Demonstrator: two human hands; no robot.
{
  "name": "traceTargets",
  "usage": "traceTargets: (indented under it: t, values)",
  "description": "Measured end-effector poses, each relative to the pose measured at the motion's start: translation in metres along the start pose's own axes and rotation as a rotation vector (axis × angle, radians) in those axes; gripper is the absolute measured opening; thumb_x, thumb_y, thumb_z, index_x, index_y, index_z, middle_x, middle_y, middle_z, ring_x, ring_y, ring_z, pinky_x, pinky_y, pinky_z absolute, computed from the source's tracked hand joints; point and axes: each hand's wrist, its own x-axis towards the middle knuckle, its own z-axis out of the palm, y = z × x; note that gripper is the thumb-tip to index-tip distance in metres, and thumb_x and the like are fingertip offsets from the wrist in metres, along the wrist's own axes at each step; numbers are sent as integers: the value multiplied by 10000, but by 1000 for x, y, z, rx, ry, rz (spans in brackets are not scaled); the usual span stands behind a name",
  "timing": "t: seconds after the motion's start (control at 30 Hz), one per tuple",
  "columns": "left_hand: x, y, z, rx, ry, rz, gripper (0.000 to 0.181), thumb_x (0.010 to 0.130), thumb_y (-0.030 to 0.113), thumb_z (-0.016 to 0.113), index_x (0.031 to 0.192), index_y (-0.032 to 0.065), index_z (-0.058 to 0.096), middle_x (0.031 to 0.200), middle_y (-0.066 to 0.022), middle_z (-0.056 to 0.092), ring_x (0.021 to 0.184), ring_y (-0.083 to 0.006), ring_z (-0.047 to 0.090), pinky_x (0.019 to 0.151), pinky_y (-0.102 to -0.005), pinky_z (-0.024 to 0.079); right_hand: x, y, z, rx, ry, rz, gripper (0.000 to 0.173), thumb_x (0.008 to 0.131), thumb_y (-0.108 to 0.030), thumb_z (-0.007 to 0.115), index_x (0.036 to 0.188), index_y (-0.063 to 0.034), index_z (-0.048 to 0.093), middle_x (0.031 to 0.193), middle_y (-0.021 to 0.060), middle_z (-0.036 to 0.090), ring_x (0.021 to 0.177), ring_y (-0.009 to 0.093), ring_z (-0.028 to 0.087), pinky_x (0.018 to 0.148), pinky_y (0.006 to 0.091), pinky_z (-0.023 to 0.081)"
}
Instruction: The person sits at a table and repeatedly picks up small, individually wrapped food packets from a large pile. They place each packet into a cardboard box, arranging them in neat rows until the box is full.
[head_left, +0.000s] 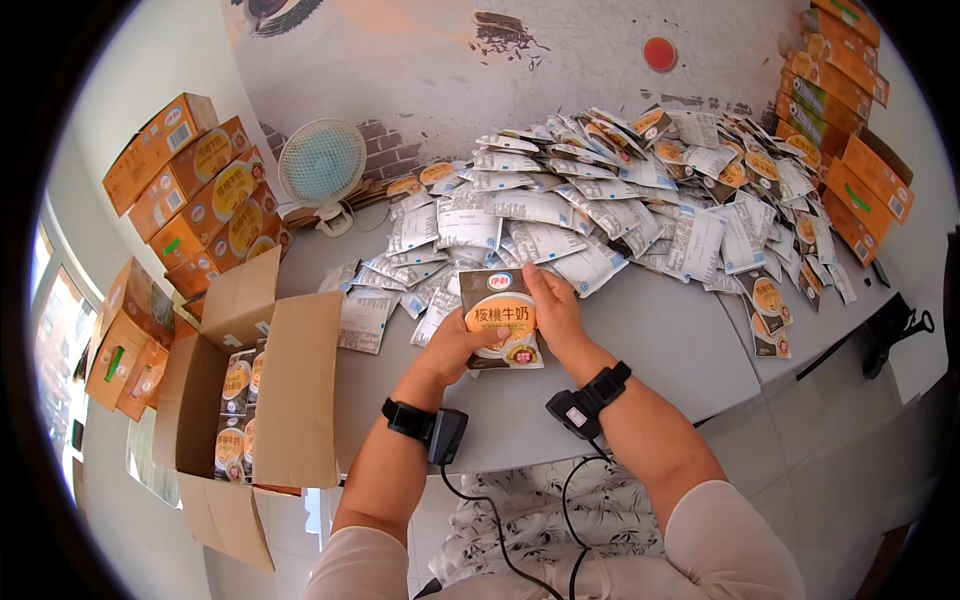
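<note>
A brown and orange printed packet (501, 315) is held upright above the near part of the table, its front face toward me. My left hand (454, 341) grips its left side, the thumb laid across the front. On its right edge and upper corner, my right hand (555, 311) has hold of it too. Behind the packet rises a large heap of similar sealed packets (525, 206), many with their white printed backs up. To the left, an open cardboard carton (296, 390) has packets (234, 382) standing inside in rows.
Orange printed boxes (202, 195) are stacked at the left beside a small fan (322, 165). More orange boxes (855, 180) stand at the right. Several packets (769, 304) lie near the right end of the grey table (645, 367). Cables (499, 525) hang from my wrist devices.
</note>
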Motion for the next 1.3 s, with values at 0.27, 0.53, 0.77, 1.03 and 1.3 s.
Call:
traceTargets:
  t: [0.27, 0.53, 0.77, 1.03, 1.3]
  values:
    - [3, 4, -8, -55, 193, 181, 329, 796, 77, 662, 1088, -16, 545, 990, -93, 635, 844, -166, 635, 740, -298, 528, -11, -8, 10, -267, -305, 107, 491, 932, -440, 443, 1110, 5, 547, 930, 82, 631, 821, 132, 572, 729, 272, 451]
    - [5, 0, -8, 9, 218, 236, 341, 789, 81, 673, 1089, -12, 542, 987, -87, 634, 838, -160, 632, 735, -287, 523, -11, 8, 13, -114, -243, 46, 451, 942, -401, 442, 1102, 7, 547, 922, 85, 623, 819, 121, 563, 739, 266, 452]
    - [4, 1, -6, -29, 219, 260, 336, 795, 75, 664, 1092, -14, 534, 992, -92, 632, 853, -163, 630, 742, -286, 522, -13, -1, 15, -50, -210, 74, 457, 966, -386, 398, 1089, 29, 543, 927, 68, 618, 822, 103, 559, 733, 249, 454]
    - [2, 5, -1, -115, 292, 255, 349, 822, 94, 642, 1131, 0, 510, 1013, -79, 618, 880, -154, 611, 766, -277, 510, -11, -13, 13, 90, -150, 156, 474, 969, -418, 362, 1035, 6, 564, 837, 54, 600, 718, 82, 542, 644, 222, 447]
    - [13, -7, -14, -334, 298, 341, 351, 921, 238, 535, 1204, 47, 453, 1145, -53, 566, 1019, -150, 564, 808, -277, 490, -11, -2, 10, -118, -413, 354, 431, 908, -464, 486, 806, -50, 554, 607, 18, 546, 488, 65, 486, 442, 196, 368]
